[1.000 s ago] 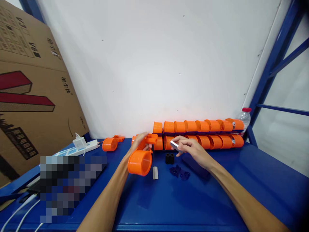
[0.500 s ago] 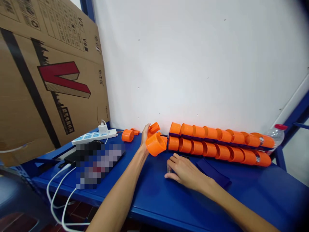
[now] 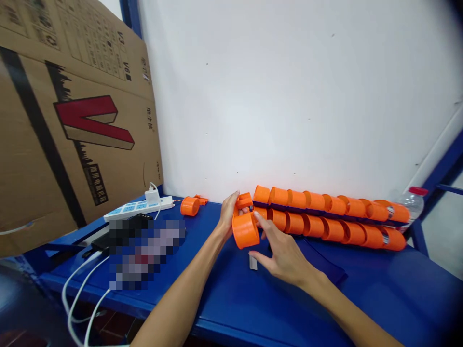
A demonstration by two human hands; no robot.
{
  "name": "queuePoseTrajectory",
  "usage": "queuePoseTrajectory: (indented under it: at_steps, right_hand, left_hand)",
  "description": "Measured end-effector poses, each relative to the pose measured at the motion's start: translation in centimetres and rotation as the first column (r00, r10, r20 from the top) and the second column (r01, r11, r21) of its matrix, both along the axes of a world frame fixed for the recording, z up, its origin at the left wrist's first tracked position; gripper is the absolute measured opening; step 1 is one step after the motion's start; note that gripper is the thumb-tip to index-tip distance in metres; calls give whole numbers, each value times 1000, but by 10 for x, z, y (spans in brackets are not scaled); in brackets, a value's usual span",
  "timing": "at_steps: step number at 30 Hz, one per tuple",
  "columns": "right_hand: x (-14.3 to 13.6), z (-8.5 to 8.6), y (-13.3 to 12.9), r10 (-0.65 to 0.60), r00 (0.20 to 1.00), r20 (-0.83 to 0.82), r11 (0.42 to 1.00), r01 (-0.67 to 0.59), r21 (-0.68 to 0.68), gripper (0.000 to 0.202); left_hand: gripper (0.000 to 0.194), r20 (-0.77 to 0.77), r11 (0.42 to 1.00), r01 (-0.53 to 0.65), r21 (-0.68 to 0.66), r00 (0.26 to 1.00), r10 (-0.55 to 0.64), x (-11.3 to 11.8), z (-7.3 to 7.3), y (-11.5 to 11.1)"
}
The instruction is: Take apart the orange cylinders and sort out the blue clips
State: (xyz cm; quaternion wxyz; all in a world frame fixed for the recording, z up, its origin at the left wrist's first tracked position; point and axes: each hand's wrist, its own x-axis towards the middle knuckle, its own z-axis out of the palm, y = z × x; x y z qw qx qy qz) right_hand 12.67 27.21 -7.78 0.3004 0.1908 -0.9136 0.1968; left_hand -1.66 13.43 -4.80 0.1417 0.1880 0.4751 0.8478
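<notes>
From my station I have the left hand (image 3: 228, 212) closed around the orange ring part (image 3: 245, 232), its round cup hanging just below and to the right of that grip. My right hand (image 3: 287, 258) has thumb and fingers spread apart, index finger at the cup's right edge; whether it touches, I can't tell. Just below that right thumb, a pale strip (image 3: 253, 262) lies on the blue table (image 3: 231, 299). Beyond and right of the grip run two rows of orange rings (image 3: 314, 225); a loose orange piece (image 3: 190, 206) lies off to its left.
</notes>
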Motion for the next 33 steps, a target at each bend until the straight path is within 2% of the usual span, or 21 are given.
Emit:
queuePoseTrajectory:
  at_steps: [2,6,8,9,11,12,13,14,16,17,18,20,22,24,26,27,30,33]
  right_hand:
    - [0,-1,-1,0,1000,2,999,0,38,85]
    - [0,-2,4,4,1000,-22,998,-3,56,76]
    - [-1,-4,8,-34,996,-80,997,39,60,72]
    - [-1,-4,11,-71,991,-115,996,77,53,71]
    - [-3,-4,17,-157,971,-180,987,160,3,67]
    - [-4,-3,20,-194,959,-207,981,192,-32,66]
    - [-4,-3,23,-222,948,-228,975,214,-63,64]
    - [-5,-2,26,-241,939,-245,970,226,-86,64]
    - [-4,-1,30,-243,934,-264,969,222,-105,65]
    - [-4,-1,31,-228,936,-267,973,206,-106,66]
    - [-3,-1,31,-205,942,-267,978,183,-104,66]
    - [-1,-1,29,-139,955,-262,989,120,-89,67]
    - [1,-1,25,-76,962,-263,996,58,-74,70]
    - [3,0,23,-29,962,-272,997,9,-74,75]
    - [4,3,24,-20,956,-294,995,-11,-103,77]
    - [5,4,26,-33,952,-305,992,-5,-124,76]
    - [4,9,32,-111,938,-329,981,50,-189,70]
    - [4,10,35,-147,936,-319,976,86,-199,64]
  left_hand:
    - [50,-100,997,-33,-64,995,27,4,-1,5]
    - [57,-218,980,-72,-187,975,30,12,0,11]
    - [53,-299,957,-214,-193,942,150,19,4,10]
    - [47,-365,930,-318,-182,901,237,24,7,9]
    - [32,-563,849,-502,-166,755,337,37,15,1]
    - [27,-684,819,-544,-183,669,291,46,20,-4]
    - [29,-795,801,-550,-235,583,168,55,25,-11]
    - [38,-867,779,-542,-315,499,-3,64,29,-18]
    - [69,-874,682,-550,-483,348,-338,82,35,-31]
    - [84,-845,619,-581,-529,293,-448,89,36,-35]
    - [93,-823,561,-628,-538,250,-510,96,36,-39]
    - [94,-815,482,-733,-481,171,-554,103,36,-43]
    - [82,-820,447,-800,-400,94,-565,104,37,-46]
    - [72,-823,447,-826,-343,35,-567,97,45,-54]
    - [68,-850,442,-847,-297,23,-527,79,59,-70]
    - [67,-880,419,-867,-270,46,-472,67,68,-81]
    - [69,-921,290,-921,-261,148,-359,22,88,-119]
    - [68,-827,161,-904,-397,275,-491,-22,86,-146]
